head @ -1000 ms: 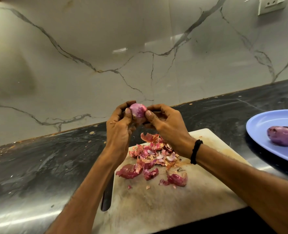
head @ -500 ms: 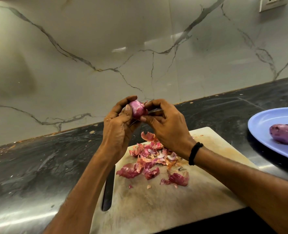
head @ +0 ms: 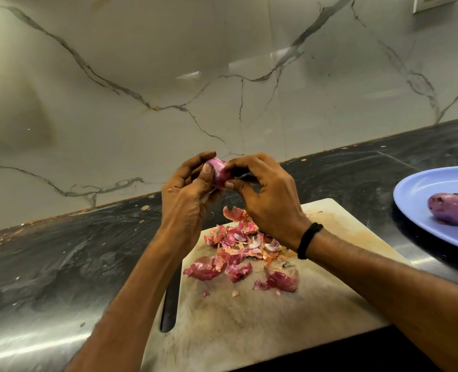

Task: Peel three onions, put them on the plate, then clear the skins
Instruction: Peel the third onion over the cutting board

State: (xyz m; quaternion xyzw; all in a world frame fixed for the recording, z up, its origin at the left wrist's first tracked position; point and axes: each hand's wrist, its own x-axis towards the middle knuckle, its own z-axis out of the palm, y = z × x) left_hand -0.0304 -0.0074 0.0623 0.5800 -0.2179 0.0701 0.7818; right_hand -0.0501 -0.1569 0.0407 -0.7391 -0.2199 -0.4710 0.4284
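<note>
Gripping one onion [head: 218, 171] up above the single cutting board [head: 249, 318], we've got our left hand [head: 185, 194] curled round it and our right hand [head: 271, 200] pinching its other side. One peeled onion [head: 452, 209] sits on the one blue plate [head: 416, 189] off right on the counter [head: 61, 264]. One loose pile of skins [head: 238, 245] lies on the board.

A pale, stained cutting board [head: 249, 331] lies on a dark, streaked countertop [head: 61, 264]. Behind it rises a white marble-patterned wall [head: 168, 76] with grey veins. A wall socket [head: 432, 2] peeks in at the top right corner.
</note>
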